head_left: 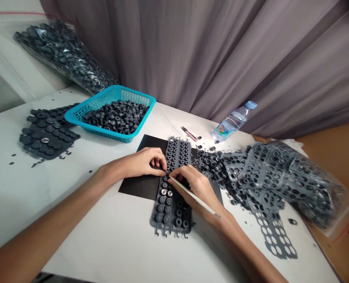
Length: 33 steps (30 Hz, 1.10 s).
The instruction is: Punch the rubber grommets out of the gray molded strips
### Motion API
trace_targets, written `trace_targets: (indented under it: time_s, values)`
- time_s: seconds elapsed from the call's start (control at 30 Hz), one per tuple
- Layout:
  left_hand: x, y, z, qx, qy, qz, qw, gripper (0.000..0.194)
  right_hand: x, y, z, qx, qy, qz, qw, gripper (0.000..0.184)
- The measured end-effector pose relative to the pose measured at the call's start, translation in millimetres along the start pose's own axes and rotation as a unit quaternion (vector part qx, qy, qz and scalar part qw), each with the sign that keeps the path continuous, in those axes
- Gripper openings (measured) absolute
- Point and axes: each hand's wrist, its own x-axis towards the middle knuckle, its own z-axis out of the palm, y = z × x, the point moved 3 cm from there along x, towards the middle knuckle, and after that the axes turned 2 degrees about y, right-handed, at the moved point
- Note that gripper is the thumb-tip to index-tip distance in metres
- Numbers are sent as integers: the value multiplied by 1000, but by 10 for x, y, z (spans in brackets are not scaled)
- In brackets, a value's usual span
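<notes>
A long moulded black rubber sheet (pixel 178 151) with rows of round cups lies in front of me. My left hand (pixel 152 162) is closed at its left edge, thumb and forefinger pinched at a small black rubber part (pixel 167 173). My right hand (pixel 192 182) grips a slim white pen-like stick (pixel 194 197), its tip close to the left fingertips. Nearer me, some cups are covered by round caps, and two silvery discs (pixel 166 193) show among them. A black mat (pixel 141 182) lies under the sheet. The right fingertips are partly hidden.
A blue basket (pixel 109 135) of black rubber parts stands back left, with a filled plastic bag (pixel 65 55) behind it. More sheets (pixel 48 133) lie left. Pink-handled snips (pixel 189 133), a water bottle (pixel 231 122), loose parts (pixel 215 165) and a bag of punched sheets (pixel 289 177) occupy the right.
</notes>
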Motion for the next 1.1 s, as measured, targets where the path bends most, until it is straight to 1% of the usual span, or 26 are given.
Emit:
trace_targets:
  time_s: [0.17,0.27,0.37,0.47,0.57,0.7,0.77,0.8,0.87,0.97,1.03,1.1]
  values:
    - [-1,-33,4,-2,-5,1,1000,16,-12,9,-10,-5,-3,6,1000,10]
    - [-1,-48,8,-1,-3,0,1000,16,-5,5,5,-23,-9,-3,1000,12]
    - [-3,-58,17,2,-2,0,1000,16,12,-25,68,-74,-15,-28,997,15]
    - [-6,-75,28,6,-4,0,1000,16,21,-56,135,-139,-4,-45,989,20]
    - [-10,-99,41,15,-10,14,1000,16,8,-14,89,-153,49,-14,987,21]
    - [-6,-120,45,20,-15,18,1000,17,-49,195,-163,-135,144,61,978,26]
    - [-5,-105,39,19,-20,12,1000,16,-76,301,-271,-133,153,97,974,27]
    - [-7,-88,32,19,-23,9,1000,16,-86,332,-304,-122,149,109,975,27]
    - [-14,-34,10,19,-28,0,999,15,-95,331,-323,-77,122,114,983,24]
    - [-33,79,-28,12,-23,-16,1000,14,-94,208,-276,-4,53,84,995,18]
    - [-40,158,-33,6,-10,-14,1000,10,-95,126,-239,17,15,64,998,14]
    - [-41,215,-11,8,7,-2,1000,8,-100,88,-212,23,-6,53,998,12]
